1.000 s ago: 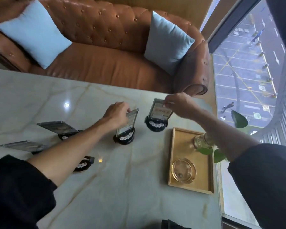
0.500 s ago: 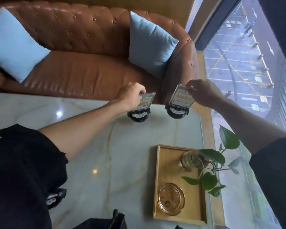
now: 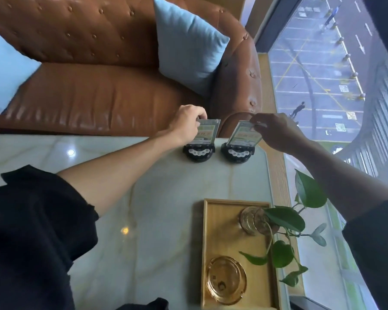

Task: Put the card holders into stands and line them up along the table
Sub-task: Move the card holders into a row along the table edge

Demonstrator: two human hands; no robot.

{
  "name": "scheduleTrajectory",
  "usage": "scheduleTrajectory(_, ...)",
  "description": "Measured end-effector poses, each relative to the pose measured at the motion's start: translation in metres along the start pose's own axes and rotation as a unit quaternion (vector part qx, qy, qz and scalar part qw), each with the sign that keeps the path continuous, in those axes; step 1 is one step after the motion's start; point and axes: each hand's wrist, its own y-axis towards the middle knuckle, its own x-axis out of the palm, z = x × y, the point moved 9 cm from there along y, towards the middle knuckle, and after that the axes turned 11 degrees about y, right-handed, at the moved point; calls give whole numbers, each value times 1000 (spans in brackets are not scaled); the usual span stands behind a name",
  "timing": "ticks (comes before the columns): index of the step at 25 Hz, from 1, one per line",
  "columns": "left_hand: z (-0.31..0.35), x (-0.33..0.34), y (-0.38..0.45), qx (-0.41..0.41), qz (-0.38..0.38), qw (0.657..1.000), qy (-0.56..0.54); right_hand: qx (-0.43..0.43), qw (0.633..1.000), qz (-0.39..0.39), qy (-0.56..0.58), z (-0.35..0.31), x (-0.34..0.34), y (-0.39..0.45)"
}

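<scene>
Here, at the bench's (image 3: 157, 198) far edge, the left hand (image 3: 186, 124) pinches the left card (image 3: 206, 130) and the right hand (image 3: 276, 130) the right card (image 3: 244, 136), each upright in its black stand (image 3: 198, 153), the other stand (image 3: 237, 155) just at three o'clock.

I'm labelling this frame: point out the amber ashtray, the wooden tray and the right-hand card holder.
amber ashtray (image 3: 226, 280): head view, its bowl.
wooden tray (image 3: 220, 211): head view, bare floor.
right-hand card holder (image 3: 243, 136): head view, its card face.
</scene>
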Motion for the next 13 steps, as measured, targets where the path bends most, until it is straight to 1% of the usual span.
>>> scheduleTrajectory(4, 2, -1, 8, -3, 6, 1000, 6, -19, 1000, -1, -4, -3, 0, 8)
scheduleTrajectory(9, 8, 0, 19, 3, 2, 1000, 7, -17, 1000, 16, -11, 1, -5, 9)
scheduleTrajectory(13, -1, 2, 21, -6, -1, 1000, -6, 6, 999, 17, -31, 14, 0, 15)
